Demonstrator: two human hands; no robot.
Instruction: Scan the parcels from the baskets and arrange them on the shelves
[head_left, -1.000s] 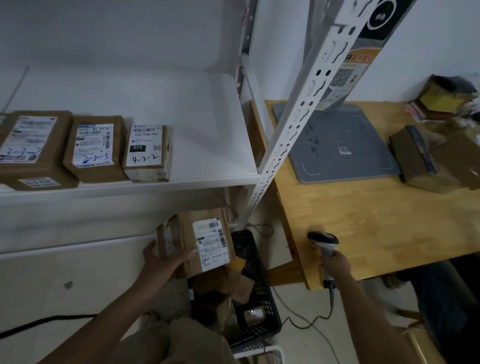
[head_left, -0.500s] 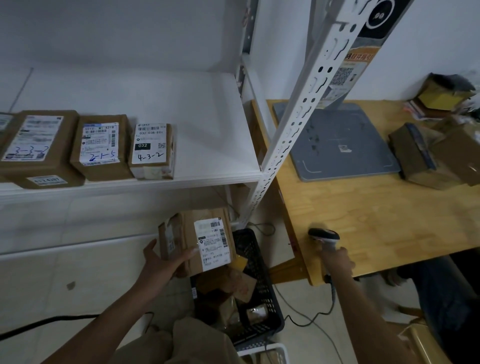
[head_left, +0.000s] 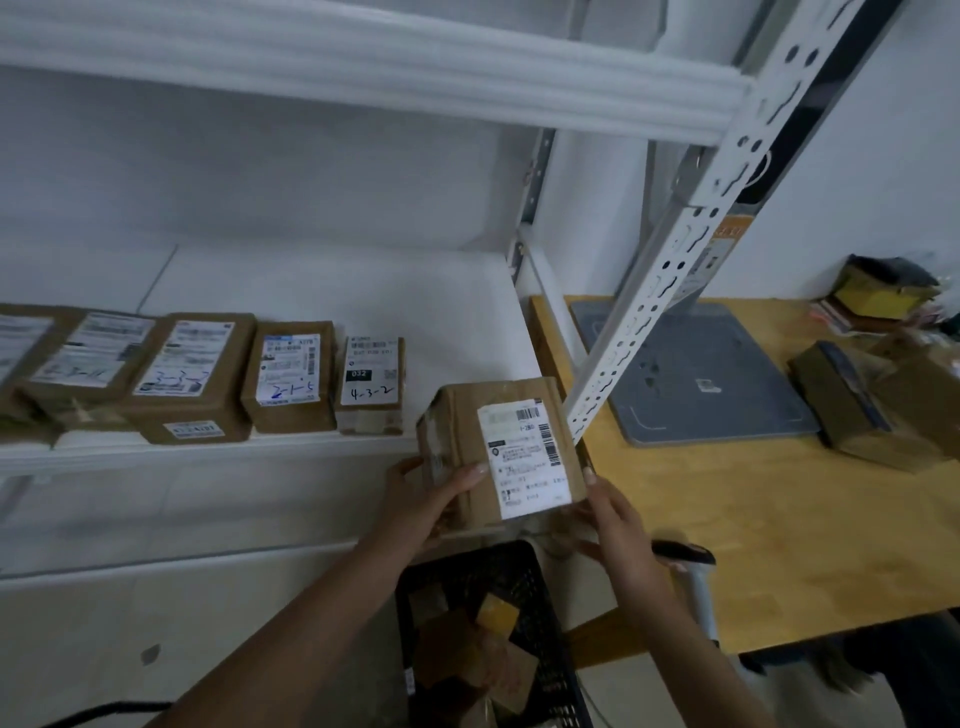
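A brown cardboard parcel (head_left: 498, 447) with a white shipping label is held up at the front edge of the white shelf (head_left: 332, 291), right of a row of several labelled parcels (head_left: 291, 376). My left hand (head_left: 426, 499) grips its left side, thumb on the front face. My right hand (head_left: 605, 514) holds its lower right corner. The handheld scanner (head_left: 685, 558) stands at the wooden table's (head_left: 779, 519) front edge, behind my right forearm, with no hand on it. A black basket (head_left: 540, 613) with more parcels sits on the floor below.
A perforated white shelf post (head_left: 691, 249) rises just right of the held parcel. A grey flat pad (head_left: 727, 374) lies on the table, with brown boxes (head_left: 857, 410) and clutter at its far right. An upper shelf beam (head_left: 363, 67) crosses overhead.
My right hand has let go of the scanner and come onto the parcel. The parcel rose from above the basket to the shelf's front edge. The view tilted upward.
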